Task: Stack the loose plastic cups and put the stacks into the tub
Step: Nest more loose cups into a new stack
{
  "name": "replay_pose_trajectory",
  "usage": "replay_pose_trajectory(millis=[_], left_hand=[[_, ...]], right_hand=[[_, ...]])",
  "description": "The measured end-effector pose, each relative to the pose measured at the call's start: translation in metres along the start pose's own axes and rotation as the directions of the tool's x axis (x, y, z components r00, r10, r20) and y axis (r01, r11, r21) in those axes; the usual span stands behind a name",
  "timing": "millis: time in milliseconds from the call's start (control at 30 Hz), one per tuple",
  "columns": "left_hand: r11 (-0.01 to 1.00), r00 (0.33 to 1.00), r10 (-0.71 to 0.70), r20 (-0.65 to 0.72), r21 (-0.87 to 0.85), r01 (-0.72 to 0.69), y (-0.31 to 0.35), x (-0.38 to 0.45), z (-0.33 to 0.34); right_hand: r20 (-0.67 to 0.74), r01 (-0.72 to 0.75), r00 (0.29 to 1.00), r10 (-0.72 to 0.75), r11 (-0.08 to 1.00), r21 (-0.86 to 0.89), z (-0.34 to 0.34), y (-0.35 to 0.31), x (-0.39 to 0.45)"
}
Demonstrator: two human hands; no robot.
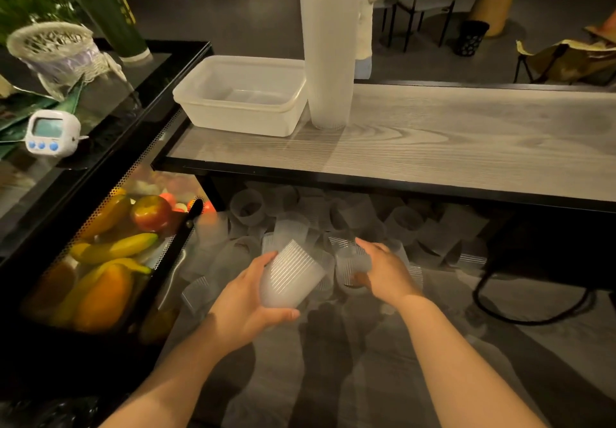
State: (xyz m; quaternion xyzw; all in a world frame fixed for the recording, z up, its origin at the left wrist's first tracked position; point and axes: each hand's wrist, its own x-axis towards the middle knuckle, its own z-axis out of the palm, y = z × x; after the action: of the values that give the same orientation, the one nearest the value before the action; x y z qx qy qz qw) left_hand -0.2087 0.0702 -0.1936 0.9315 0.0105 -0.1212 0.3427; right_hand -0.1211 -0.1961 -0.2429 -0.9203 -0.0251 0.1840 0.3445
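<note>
A: Item one, hands?
B: Left hand [248,297] grips a ribbed translucent cup [293,277], tilted, fingers curled round its side, thumb under its base. Right hand [383,271] holds a second cup [351,266], fingers wrapped over it, just beside the first.

A: Item two, loose stock?
B: Pile of loose cups [300,214] on the floor, beneath the edge of the grey wood-grain surface [466,147]; both hands are low over the pile.

A: Item three, containers?
B: White plastic tub [243,94] on the surface's left end, nothing visible inside it. A tall stack of cups [328,44] stands upright just beside its right wall.

A: Sundries?
B: Black tray of fruit [110,254] at left; white timer [51,132] on the glass shelf above it
</note>
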Motion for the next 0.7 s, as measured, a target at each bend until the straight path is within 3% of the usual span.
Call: replay_pose_trajectory(millis=[200, 300, 433, 533, 600, 700], left_hand=[[1.000, 0.999, -0.012, 0.033, 0.007, 0.011, -0.001, -0.001, -0.001], [1.000, 0.999, -0.021, 0.038, 0.004, 0.020, -0.001, -0.003, 0.000], [1.000, 0.999, -0.027, 0.043, 0.008, 0.027, -0.001, -0.004, 0.002], [0.999, 0.999, -0.014, 0.043, 0.032, 0.013, -0.001, -0.006, 0.002], [0.999, 0.999, 0.016, 0.041, 0.050, -0.018, 0.000, -0.007, 0.001], [0.996, 0.997, 0.065, 0.045, 0.054, -0.068, 0.002, -0.008, -0.003]], right_hand=[[-0.042, -0.001, 0.999, -0.003, 0.997, -0.075, 0.006, 0.006, 0.005], [-0.100, 0.000, 0.995, -0.004, 0.999, -0.034, 0.007, 0.008, 0.003], [-0.151, -0.065, 0.985, 0.079, 0.993, 0.099, -0.001, 0.003, -0.010], [-0.130, -0.050, 0.986, 0.102, 0.934, 0.355, -0.009, 0.000, -0.026], [-0.083, 0.012, 0.996, 0.039, 0.843, 0.538, -0.018, -0.005, -0.039], [-0.007, 0.067, 0.997, -0.076, 0.830, 0.554, -0.034, -0.015, -0.052]])
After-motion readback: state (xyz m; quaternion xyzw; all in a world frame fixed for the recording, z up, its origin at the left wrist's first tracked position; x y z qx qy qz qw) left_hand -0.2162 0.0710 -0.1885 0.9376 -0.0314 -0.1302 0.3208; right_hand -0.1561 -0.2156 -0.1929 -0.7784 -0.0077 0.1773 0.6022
